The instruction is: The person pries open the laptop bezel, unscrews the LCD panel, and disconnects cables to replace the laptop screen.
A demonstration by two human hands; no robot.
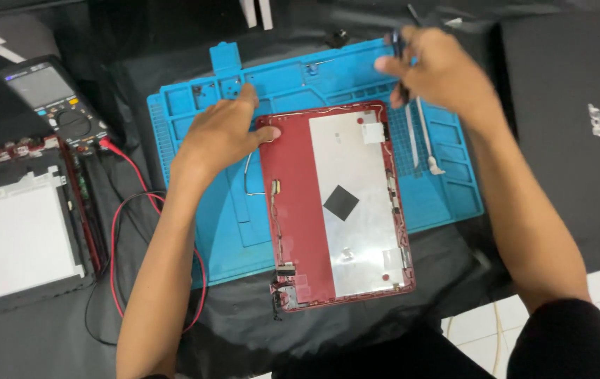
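A red laptop lid shell (293, 203) lies inside-up on a blue repair mat (229, 224), with a silver foil panel (356, 210) and a small black square patch (341, 203) on it. My left hand (219, 133) presses on the shell's top left corner, fingers spread. Above the mat's far right part, my right hand (437, 70) pinches a thin dark tool (399, 49) between thumb and fingers. Thin wires run along the shell's left edge down to a hinge part (282, 281).
A multimeter (54, 102) with red and black leads (121, 231) sits at the left. A stripped screen assembly (19, 231) lies lower left. A closed black laptop (574, 126) lies at right. White pry tools (423, 137) rest on the mat. Black cloth covers the table.
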